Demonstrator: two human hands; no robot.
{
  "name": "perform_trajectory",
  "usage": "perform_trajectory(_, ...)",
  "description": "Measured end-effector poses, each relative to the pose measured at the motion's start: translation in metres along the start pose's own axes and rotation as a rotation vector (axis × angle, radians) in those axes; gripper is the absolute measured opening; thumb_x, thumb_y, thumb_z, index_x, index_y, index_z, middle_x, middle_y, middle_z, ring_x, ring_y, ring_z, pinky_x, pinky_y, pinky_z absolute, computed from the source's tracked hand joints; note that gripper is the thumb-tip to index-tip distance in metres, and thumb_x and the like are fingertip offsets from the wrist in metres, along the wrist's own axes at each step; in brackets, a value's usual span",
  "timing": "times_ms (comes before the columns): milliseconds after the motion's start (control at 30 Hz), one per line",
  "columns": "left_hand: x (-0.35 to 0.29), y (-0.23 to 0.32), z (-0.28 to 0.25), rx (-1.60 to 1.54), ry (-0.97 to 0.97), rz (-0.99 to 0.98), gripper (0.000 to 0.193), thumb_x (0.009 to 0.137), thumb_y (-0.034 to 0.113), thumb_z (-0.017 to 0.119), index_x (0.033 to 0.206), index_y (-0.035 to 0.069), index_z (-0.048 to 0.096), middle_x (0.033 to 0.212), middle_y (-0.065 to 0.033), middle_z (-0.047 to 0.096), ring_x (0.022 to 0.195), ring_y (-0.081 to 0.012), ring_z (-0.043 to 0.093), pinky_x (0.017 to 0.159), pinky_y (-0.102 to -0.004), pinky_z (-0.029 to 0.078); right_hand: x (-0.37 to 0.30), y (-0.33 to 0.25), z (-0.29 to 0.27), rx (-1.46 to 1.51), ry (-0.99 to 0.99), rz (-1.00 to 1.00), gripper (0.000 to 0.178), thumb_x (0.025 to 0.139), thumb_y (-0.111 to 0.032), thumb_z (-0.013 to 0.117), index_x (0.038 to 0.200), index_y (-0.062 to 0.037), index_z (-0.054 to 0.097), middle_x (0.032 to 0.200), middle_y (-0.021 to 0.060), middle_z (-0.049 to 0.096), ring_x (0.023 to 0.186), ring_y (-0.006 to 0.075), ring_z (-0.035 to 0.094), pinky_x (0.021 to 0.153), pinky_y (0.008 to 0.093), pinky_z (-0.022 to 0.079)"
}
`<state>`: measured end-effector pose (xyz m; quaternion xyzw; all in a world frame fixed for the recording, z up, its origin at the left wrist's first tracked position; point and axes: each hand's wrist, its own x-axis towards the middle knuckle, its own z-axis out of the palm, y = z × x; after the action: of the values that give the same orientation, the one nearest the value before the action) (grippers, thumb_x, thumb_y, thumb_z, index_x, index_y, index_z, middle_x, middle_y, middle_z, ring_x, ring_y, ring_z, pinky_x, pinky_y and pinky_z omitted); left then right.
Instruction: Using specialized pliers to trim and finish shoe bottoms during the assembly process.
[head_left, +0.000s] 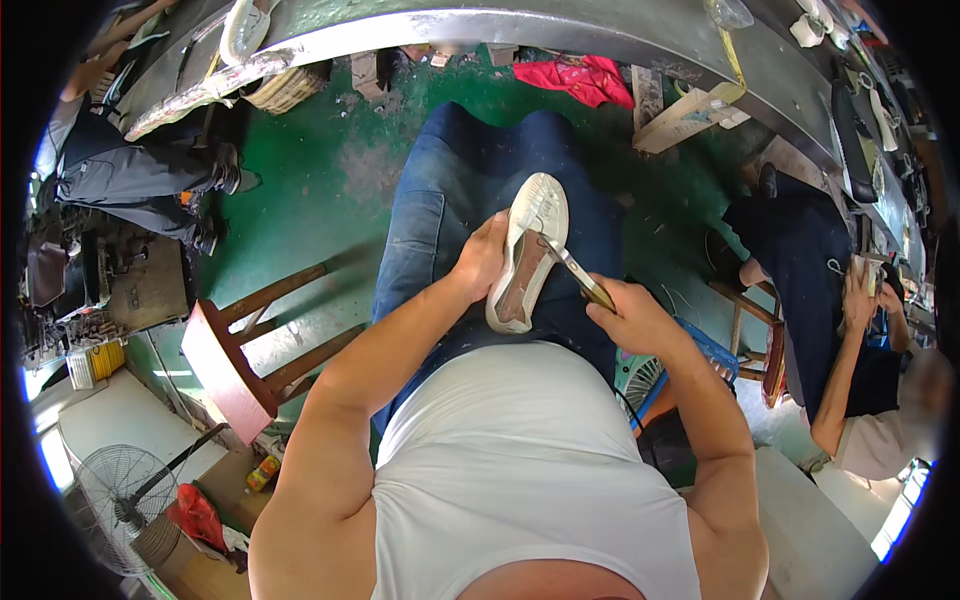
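Observation:
A cream shoe (541,203) with a brown middle area lies slanted above my lap, one rounded end pointing away from me. My left hand (484,258) is closed round its left side, the thumb along the edge. In my right hand (633,312) is a slim, shiny metal hand tool (569,262) with a yellowish-brown grip end. Its tip meets the shoe near the middle, at the border of the brown area. Whether the tool is pincers or a blade I cannot make out. The fingers of my right hand are wrapped round the handle end.
A long metal workbench (400,32) curves across the far side. On my left stands a wooden stool (232,370), with a fan (125,510) behind it. Beside my right thigh is a blue-rimmed basket (700,345). A red cloth (580,78) lies under the bench. Other people sit at both sides.

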<state>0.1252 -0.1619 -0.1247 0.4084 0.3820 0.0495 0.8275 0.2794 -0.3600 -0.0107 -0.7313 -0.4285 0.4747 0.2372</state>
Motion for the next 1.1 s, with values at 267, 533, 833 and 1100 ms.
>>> perform_trajectory(267, -0.023, -0.009, 0.004, 0.349, 0.004, 0.113, 0.060, 0.109, 0.046, 0.026, 0.153, 0.004, 0.030, 0.139, -0.0146, 0.051, 0.131, -0.0215, 0.046, 0.112, -0.0315, 0.035, 0.021, -0.016, -0.005, -0.485, 0.198, -0.268, 0.036, 0.092, -0.016, 0.062, 0.125, -0.0016, 0.058, 0.098, 0.0215, 0.068, 0.089, 0.0402, 0.065, 0.080, 0.0428, 0.052)
perform_trajectory(533, -0.014, -0.031, -0.017, 0.176, -0.020, 0.110, 0.059, 0.108, 0.047, 0.026, 0.153, 0.008, 0.026, 0.138, -0.0145, 0.049, 0.129, -0.0225, 0.047, 0.111, -0.0362, 0.038, 0.059, -0.040, -0.029, -0.218, -0.313, 0.150, 0.024, 0.095, -0.024, 0.062, 0.088, -0.0010, 0.060, 0.075, 0.0141, 0.065, 0.067, 0.0273, 0.064, 0.065, 0.0403, 0.050)
perform_trajectory(833, -0.004, -0.007, -0.011, -0.055, -0.082, 0.076, 0.079, 0.098, 0.050, 0.058, 0.156, 0.013, 0.018, 0.142, -0.0121, 0.046, 0.132, -0.0242, 0.043, 0.109, -0.0399, 0.040, 0.052, 0.001, 0.034, 0.107, 0.064, 0.113, 0.029, 0.091, -0.026, 0.065, 0.097, 0.0014, 0.060, 0.086, 0.0225, 0.067, 0.085, 0.0410, 0.066, 0.074, 0.0478, 0.050)
perform_trajectory(1100, -0.005, 0.001, 0.008, -0.135, -0.070, 0.095, 0.074, 0.097, 0.043, 0.064, 0.154, 0.016, 0.025, 0.137, -0.0079, 0.050, 0.123, -0.0190, 0.050, 0.103, -0.0356, 0.045, 0.064, 0.000, 0.005, 0.087, -0.076, 0.111, 0.024, 0.095, -0.022, 0.060, 0.095, 0.0015, 0.059, 0.079, 0.0148, 0.067, 0.071, 0.0292, 0.065, 0.066, 0.0411, 0.051)
